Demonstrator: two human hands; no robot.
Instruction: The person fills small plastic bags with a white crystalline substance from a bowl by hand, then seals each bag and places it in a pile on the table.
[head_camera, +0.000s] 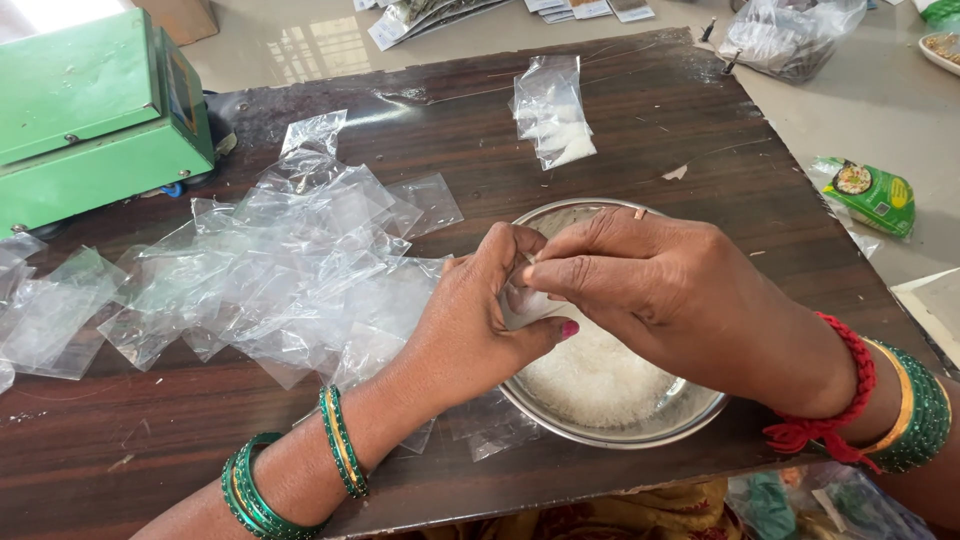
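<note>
My left hand (478, 315) and my right hand (668, 290) meet over a round steel bowl (690, 412) that holds a white grainy powder (595, 380). Together they hold a small clear plastic pouch (522, 300) with some white powder in it, pinched at its top between the fingertips of both hands. The bowl sits at the front right of a dark wooden board (650, 120). Most of the pouch is hidden by my fingers.
A heap of empty clear pouches (290, 260) lies to the left. A few filled pouches (553, 115) lie at the back. A green machine (90, 110) stands at the far left. A green packet (872, 193) and a large plastic bag (790, 35) lie off the board on the right.
</note>
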